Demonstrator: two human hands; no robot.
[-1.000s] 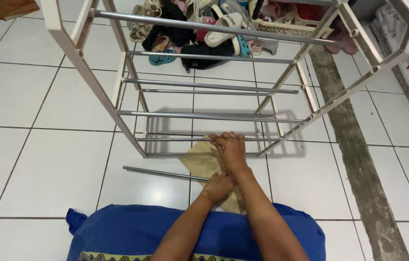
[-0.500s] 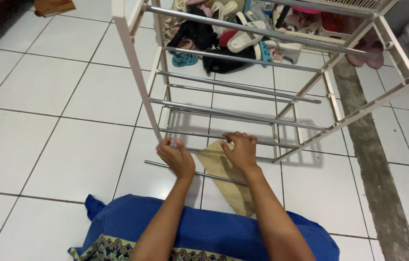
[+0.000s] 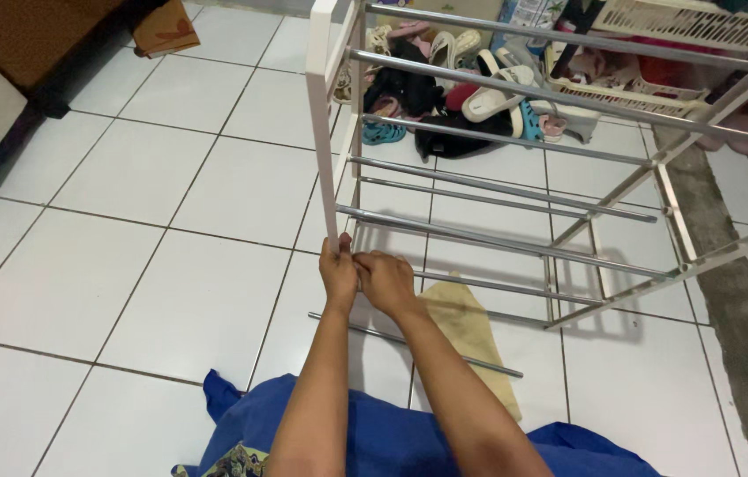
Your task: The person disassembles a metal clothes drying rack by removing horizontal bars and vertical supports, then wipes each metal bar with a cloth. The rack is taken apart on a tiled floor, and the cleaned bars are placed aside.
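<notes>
A white-framed rack (image 3: 323, 115) with several chrome rods (image 3: 524, 243) stands on the white tiled floor. My left hand (image 3: 338, 270) grips the bottom of the rack's near left white post. Pressed against it, my right hand (image 3: 385, 279) closes around the left end of the lowest front rod at that same corner. A loose chrome rod (image 3: 480, 364) lies on the floor just in front of the rack. Under it, partly hidden by my right forearm, lies a tan cloth (image 3: 476, 331).
A pile of sandals and shoes (image 3: 453, 88) and a cream plastic basket (image 3: 683, 26) sit behind the rack. A grey concrete strip (image 3: 745, 353) runs along the right. Dark furniture (image 3: 3, 79) stands at the far left. Blue fabric (image 3: 392, 433) covers my lap.
Both hands moved left from the cloth to the rack's near left corner. The left hand took hold of the post and the right hand closed on the rod end. The view swung left.
</notes>
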